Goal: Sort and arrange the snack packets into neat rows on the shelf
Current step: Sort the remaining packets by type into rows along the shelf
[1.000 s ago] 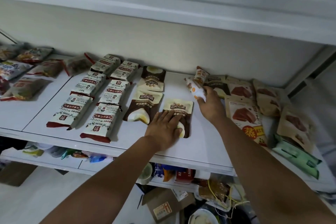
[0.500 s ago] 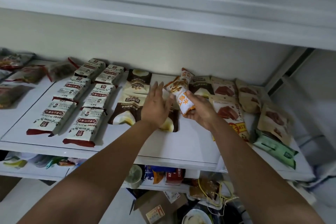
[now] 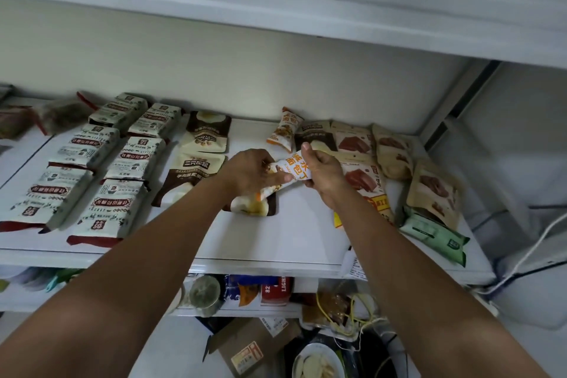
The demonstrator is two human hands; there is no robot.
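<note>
Holding the orange snack packet (image 3: 297, 166) between both hands just above the bare middle of the shelf (image 3: 291, 233), the person seemed to be squaring it up to start a row beside the brown-and-cream packets (image 3: 196, 169). The left hand (image 3: 250, 173) curled its fingers round the near-left end, while the right hand (image 3: 325, 172) pinched the far-right end between thumb and fingers. The packet's long axis ran mostly left to right, slanting farther away at its right end, printed face up.
</note>
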